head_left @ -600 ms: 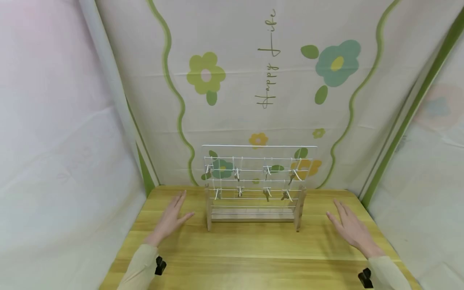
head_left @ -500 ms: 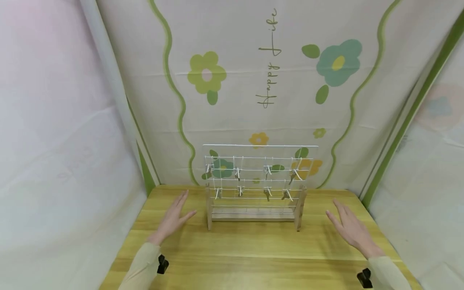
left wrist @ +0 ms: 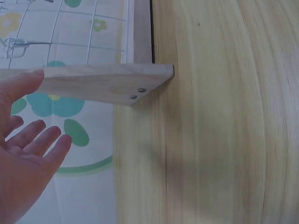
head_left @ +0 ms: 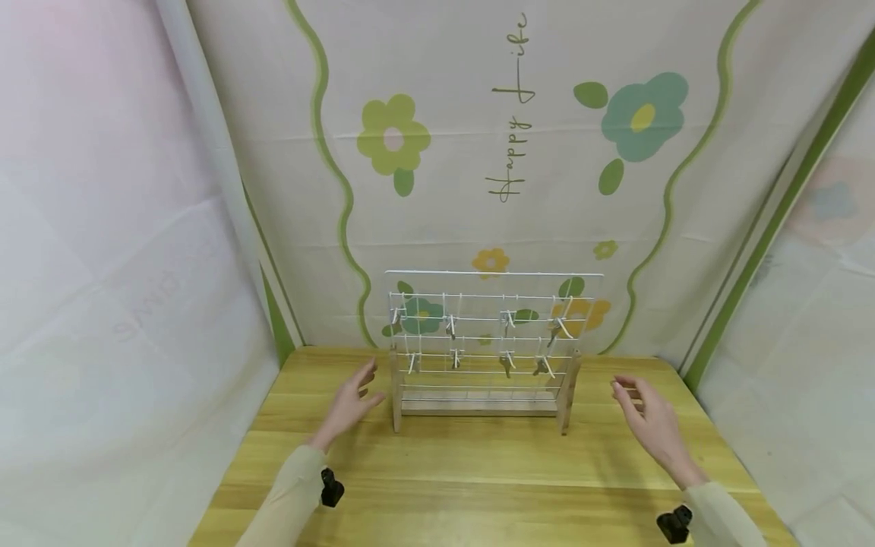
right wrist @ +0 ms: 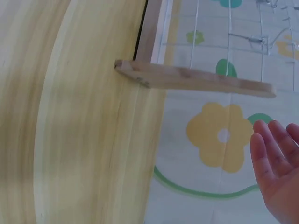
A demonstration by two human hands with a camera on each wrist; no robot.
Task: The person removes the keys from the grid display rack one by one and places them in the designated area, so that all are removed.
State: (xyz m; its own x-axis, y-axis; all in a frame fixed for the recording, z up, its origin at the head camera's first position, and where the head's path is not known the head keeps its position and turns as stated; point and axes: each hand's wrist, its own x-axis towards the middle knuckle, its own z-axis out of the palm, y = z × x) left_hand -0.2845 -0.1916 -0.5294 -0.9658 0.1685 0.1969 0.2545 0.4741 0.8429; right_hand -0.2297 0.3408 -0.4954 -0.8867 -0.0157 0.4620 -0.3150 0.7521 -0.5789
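A white wire grid rack [head_left: 478, 412] on a wooden base stands upright at the back of the table. Small keys [head_left: 507, 366] hang from its hooks in two rows. My left hand [head_left: 347, 406] is just left of the rack's left wooden post [head_left: 396, 391], fingers relaxed and holding nothing. In the left wrist view its thumb [left wrist: 28, 83] overlaps the edge of the wooden side piece [left wrist: 93, 84]; contact cannot be told. To the right, a wider gap separates my right hand [head_left: 652, 433] from the right post [head_left: 567, 393]. Its fingers are loosely bent around nothing.
The wooden table [head_left: 478, 471] extends in front of and beside the rack. A flowered cloth [head_left: 437, 213] hangs close behind it, and pale cloth walls [head_left: 123, 304] close in both sides. Each wrist carries a black camera mount [head_left: 332, 487].
My left hand has moved right, closer to the rack's left post. The right hand has shifted slightly left, and its fingers have gone from straight to loosely bent. The head view has shifted a little.
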